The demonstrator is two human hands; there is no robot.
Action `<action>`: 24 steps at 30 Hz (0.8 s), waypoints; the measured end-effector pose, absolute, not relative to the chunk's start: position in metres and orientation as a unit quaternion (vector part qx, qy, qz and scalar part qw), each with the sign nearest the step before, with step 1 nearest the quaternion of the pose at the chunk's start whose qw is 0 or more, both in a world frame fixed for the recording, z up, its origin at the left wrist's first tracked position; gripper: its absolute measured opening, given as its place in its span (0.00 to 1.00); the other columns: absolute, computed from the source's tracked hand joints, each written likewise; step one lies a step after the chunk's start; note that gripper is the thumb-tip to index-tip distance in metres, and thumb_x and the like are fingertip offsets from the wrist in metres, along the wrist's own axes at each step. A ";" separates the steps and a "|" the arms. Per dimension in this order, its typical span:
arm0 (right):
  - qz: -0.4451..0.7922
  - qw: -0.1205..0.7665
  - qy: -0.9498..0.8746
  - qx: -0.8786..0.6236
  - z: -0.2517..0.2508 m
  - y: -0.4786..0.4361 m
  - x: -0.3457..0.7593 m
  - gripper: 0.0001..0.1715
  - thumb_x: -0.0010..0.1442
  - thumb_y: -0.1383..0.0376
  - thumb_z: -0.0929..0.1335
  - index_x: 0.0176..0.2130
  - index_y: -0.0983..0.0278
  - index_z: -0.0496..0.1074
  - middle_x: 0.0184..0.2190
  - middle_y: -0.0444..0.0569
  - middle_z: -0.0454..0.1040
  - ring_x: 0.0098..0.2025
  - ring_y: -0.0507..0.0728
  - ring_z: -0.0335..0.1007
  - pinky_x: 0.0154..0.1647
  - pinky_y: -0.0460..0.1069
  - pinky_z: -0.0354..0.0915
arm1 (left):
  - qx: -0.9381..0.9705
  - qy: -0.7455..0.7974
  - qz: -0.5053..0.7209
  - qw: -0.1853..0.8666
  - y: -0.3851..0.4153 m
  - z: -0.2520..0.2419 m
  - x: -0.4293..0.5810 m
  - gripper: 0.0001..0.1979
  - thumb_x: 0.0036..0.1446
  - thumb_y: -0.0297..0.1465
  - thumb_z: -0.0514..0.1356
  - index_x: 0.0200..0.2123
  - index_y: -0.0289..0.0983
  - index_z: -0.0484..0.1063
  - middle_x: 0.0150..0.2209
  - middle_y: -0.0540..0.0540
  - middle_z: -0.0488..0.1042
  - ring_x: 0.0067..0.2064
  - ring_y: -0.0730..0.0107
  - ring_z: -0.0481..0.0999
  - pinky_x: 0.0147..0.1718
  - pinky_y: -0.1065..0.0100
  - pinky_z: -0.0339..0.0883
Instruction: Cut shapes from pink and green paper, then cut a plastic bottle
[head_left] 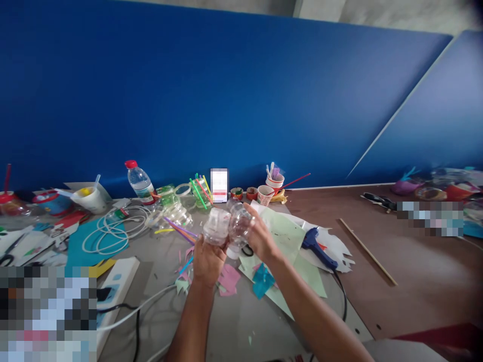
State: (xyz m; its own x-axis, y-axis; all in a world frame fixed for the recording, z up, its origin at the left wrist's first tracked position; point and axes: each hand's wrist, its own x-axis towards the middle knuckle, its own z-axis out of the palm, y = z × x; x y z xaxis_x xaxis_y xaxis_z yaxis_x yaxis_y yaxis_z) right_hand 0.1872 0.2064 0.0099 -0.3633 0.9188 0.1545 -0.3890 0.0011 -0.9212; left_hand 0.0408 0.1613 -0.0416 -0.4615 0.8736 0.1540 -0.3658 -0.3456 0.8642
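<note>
My left hand (207,261) is closed around a clear plastic bottle piece (216,226), held up over the table. My right hand (259,236) grips a second clear plastic bottle (238,221), tilted so it touches the first one. Both pieces meet between my hands. Below them lie pink and blue paper scraps (230,279) and a pale green sheet (287,236).
A blue glue gun (317,246) with its black cord lies right of my hands. Coloured straws (199,191), a water bottle with a red cap (139,181), paper cups (266,193), white cables (109,231), a power strip (116,286) and a wooden stick (368,251) lie about. A blue wall stands behind.
</note>
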 end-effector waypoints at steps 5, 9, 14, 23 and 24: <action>0.692 0.492 -0.431 -0.305 0.023 0.224 0.199 0.41 0.49 0.36 0.66 0.50 0.61 0.66 0.36 0.53 0.75 0.34 0.61 0.75 0.33 0.55 0.70 | 0.096 0.212 0.729 0.643 0.156 -0.035 0.043 0.23 0.57 0.45 0.54 0.49 0.37 0.74 0.38 0.39 0.79 0.39 0.55 0.79 0.45 0.49 0.69; 0.609 0.481 -0.482 -0.407 0.020 0.236 0.199 0.37 0.48 0.42 0.70 0.49 0.62 0.66 0.33 0.47 0.74 0.30 0.57 0.74 0.30 0.51 0.68 | 0.057 0.182 0.738 0.647 0.156 -0.035 0.038 0.23 0.57 0.43 0.54 0.48 0.33 0.74 0.38 0.35 0.78 0.35 0.58 0.79 0.37 0.57 0.71; 0.442 0.413 -0.606 -0.516 0.012 0.253 0.179 0.41 0.47 0.46 0.71 0.55 0.63 0.64 0.40 0.52 0.75 0.39 0.61 0.74 0.41 0.55 0.69 | 0.049 0.185 0.754 0.628 0.158 -0.036 0.034 0.20 0.57 0.43 0.55 0.44 0.35 0.75 0.40 0.37 0.79 0.39 0.56 0.79 0.40 0.56 0.70; 0.339 0.426 -0.679 -0.492 0.003 0.278 0.130 0.36 0.54 0.55 0.69 0.58 0.66 0.62 0.57 0.62 0.64 0.60 0.68 0.59 0.58 0.61 0.58 | 0.045 0.219 0.781 0.582 0.160 -0.041 0.032 0.14 0.56 0.42 0.57 0.37 0.41 0.76 0.40 0.42 0.79 0.46 0.53 0.78 0.50 0.46 0.64; 0.338 0.442 -0.677 -0.481 0.001 0.277 0.129 0.34 0.55 0.54 0.67 0.57 0.66 0.62 0.56 0.62 0.65 0.60 0.67 0.59 0.58 0.60 0.58 | 0.065 0.228 0.785 0.572 0.160 -0.042 0.033 0.13 0.56 0.42 0.58 0.37 0.41 0.76 0.41 0.43 0.79 0.47 0.53 0.78 0.51 0.45 0.63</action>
State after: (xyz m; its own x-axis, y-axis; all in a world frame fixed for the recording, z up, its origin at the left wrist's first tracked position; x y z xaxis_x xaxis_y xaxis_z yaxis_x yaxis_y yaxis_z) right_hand 0.1291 0.2767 0.0010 -0.1457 0.9504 0.2747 0.3530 0.3093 -0.8830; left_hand 0.0325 0.1599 -0.0420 -0.3361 0.9283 -0.1593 -0.8690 -0.2405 0.4324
